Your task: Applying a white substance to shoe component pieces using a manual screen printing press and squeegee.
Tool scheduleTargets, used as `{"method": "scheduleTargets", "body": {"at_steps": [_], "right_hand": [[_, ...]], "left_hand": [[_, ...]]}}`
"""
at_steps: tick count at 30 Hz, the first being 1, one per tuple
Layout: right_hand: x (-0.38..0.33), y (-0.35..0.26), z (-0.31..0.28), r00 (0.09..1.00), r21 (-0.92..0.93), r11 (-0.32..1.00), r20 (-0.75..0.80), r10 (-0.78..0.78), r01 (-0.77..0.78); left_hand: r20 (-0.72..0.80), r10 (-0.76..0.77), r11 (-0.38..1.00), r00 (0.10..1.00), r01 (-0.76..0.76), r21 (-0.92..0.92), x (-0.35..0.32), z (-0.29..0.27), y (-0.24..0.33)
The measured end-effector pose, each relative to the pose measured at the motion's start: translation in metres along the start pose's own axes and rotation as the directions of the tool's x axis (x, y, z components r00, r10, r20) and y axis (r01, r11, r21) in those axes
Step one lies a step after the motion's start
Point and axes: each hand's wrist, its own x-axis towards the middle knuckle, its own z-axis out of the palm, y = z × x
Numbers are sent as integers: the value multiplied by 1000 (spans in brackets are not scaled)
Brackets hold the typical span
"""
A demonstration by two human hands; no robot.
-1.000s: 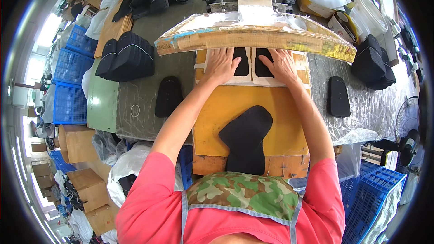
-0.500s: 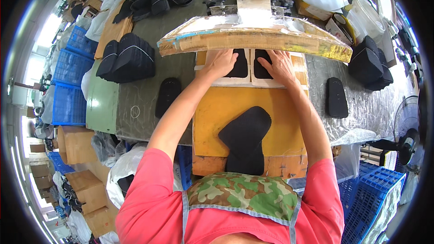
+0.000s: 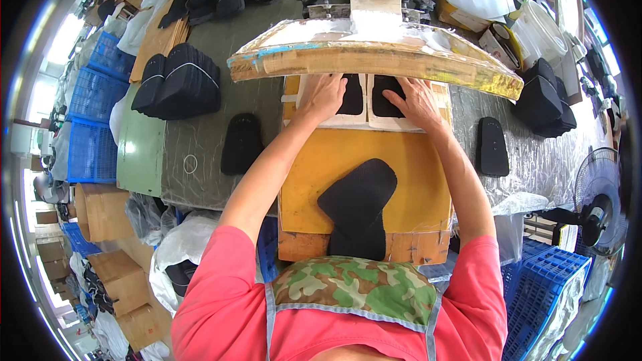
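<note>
Under the raised edge of a wooden screen frame (image 3: 374, 62), both my hands lie flat on a board. My left hand (image 3: 324, 97) rests at the outer side of a black insole (image 3: 353, 95), its fingertips partly hidden by the frame. My right hand (image 3: 419, 101) lies on the outer side of a second black insole (image 3: 386, 97), thumb spread across it. Each insole sits in a pale cut-out template (image 3: 348, 121) on the yellow board (image 3: 301, 180). Nearer to me, loose black insoles (image 3: 358, 190) overlap on that board.
Single black insoles lie left (image 3: 242, 144) and right (image 3: 492, 146) of the board. Banded insole stacks stand farther out, at left (image 3: 194, 81) and right (image 3: 540, 100). A fan (image 3: 597, 210) and blue crates (image 3: 548, 294) are at the right. Metal hinges (image 3: 328, 11) hold the frame behind.
My hands stay on the two insoles, with only slight shifts of the fingers. The whole view has moved a little; the frame and loose insoles keep their places.
</note>
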Motion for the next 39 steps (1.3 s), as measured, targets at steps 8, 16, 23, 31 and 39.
{"method": "scheduleTargets", "body": {"at_steps": [8, 16, 23, 31, 39], "right_hand": [[1, 1, 0, 999, 38, 999, -38, -7, 9], [0, -2, 1, 997, 25, 1000, -83, 4, -2], [-2, -5, -3, 999, 22, 999, -47, 25, -23], [-3, -1, 2, 996, -3, 1000, -86, -20, 20], [-2, 1, 4, 996, 1, 1000, -92, -15, 15]], "left_hand": [[-98, 91, 991, 991, -80, 112, -3, 2, 5], [-126, 59, 996, 990, -50, 74, -5, 3, 0], [-74, 3, 962, 997, 18, 271, -8, -1, 4], [-44, -30, 961, 999, 41, 272, -6, -2, 1], [-72, -37, 977, 997, 51, 208, -9, -5, 0]]}}
